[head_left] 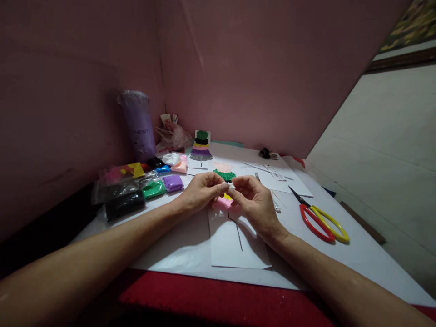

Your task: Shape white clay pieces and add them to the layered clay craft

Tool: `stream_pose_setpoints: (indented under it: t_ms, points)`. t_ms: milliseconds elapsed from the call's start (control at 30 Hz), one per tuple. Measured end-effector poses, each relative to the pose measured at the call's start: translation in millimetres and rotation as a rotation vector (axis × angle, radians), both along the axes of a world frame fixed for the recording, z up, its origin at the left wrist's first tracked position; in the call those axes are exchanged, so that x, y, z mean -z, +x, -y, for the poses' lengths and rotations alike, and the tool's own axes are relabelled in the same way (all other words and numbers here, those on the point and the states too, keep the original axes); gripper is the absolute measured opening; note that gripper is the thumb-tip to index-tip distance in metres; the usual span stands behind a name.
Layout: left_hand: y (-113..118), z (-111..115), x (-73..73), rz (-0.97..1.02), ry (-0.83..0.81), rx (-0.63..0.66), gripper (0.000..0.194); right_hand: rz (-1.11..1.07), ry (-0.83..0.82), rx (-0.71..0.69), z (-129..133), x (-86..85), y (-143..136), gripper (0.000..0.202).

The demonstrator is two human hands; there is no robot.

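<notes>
Between the fingertips of my left hand and my right hand is a small lump of white clay. Both hands pinch it, thumbs and forefingers closed together. Directly below them lies a white paper sheet bearing a drawn dark stem and bands of coloured clay. Pale pink and green clay show beyond my fingers; yellow and pink clay show under them. My hands hide part of the bands. Farther back stands a card with a similar leaf shape in green, black, yellow, pink, purple and grey.
Left of my hands lie several clay packets, among them purple, green and black. A purple tumbler stands behind them. On the right are scissors with red and yellow handles, a fork and keys.
</notes>
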State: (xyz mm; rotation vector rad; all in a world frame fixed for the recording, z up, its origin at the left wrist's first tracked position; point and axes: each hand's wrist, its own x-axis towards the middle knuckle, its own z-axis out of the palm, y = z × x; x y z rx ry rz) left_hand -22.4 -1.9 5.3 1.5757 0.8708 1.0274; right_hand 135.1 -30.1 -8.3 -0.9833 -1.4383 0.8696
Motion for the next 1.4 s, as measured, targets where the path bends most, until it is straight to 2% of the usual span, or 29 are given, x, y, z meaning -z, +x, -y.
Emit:
stream_pose_setpoints:
  t_ms: [367,600,833,1000,1200,1400]
  points:
    - [3.4,0.4,-1.6,0.062,-0.012,-0.034,0.034,0.054,0.036,0.029,3.8,-7.3,-1.3,0.013]
    - [2.8,-1.3,-3.3,0.162,-0.038,-0.161,0.034,0.086,0.077,0.031,5.9,-4.7,-1.9,0.008]
    - [-1.4,-5.7,-2.8,0.182,-0.012,-0.374,0.024,0.086,0.083,0.054,8.7,-6.9,-1.7,0.007]
    - [-3.3,-8.8,-2.1,0.187,-0.002,-0.444,0.023,0.093,0.088,0.07,8.7,-7.5,-1.6,0.007]
    - [-5.3,-7.3,-2.6,0.205,0.0,-0.386,0.025,0.106,0.062,0.072,6.4,-5.4,-0.3,0.006]
    - [-3.1,-1.5,-3.7,0.181,-0.029,-0.139,0.034,0.112,0.054,0.074,4.4,-2.6,0.1,0.01]
